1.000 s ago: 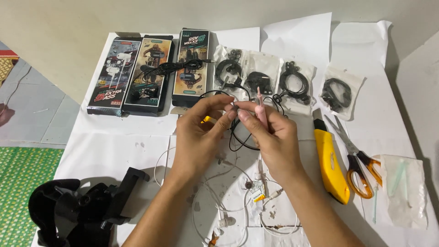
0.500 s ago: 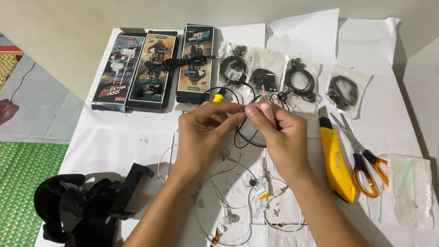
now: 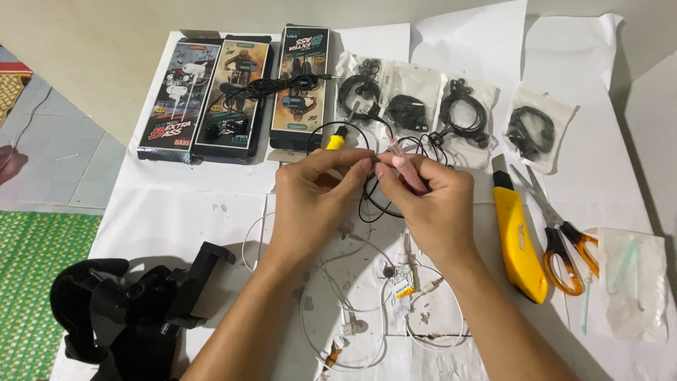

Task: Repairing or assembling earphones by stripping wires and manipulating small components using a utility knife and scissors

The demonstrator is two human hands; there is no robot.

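My left hand (image 3: 314, 201) pinches a thin black earphone cable (image 3: 374, 201) between thumb and fingertips, just below a yellow-tipped tool (image 3: 336, 140). My right hand (image 3: 430, 204) grips a small pink tool (image 3: 407, 169), its tip meeting the cable where the two hands touch. The black cable loops out behind and under both hands. White earphone wires (image 3: 352, 310) and small cut scraps lie on the white paper (image 3: 183, 219) under my forearms.
Three earphone boxes (image 3: 233, 92) lie at the back left, several clear bags of black earphones (image 3: 458, 106) at the back right. A yellow utility knife (image 3: 518, 240), orange-handled scissors (image 3: 564, 247) and a plastic bag (image 3: 635, 282) sit right. A black strap mount (image 3: 127, 310) lies lower left.
Both hands have stayed together on the cable with only small finger shifts. The view has drifted, so the things on the paper sit a little differently in the frame.
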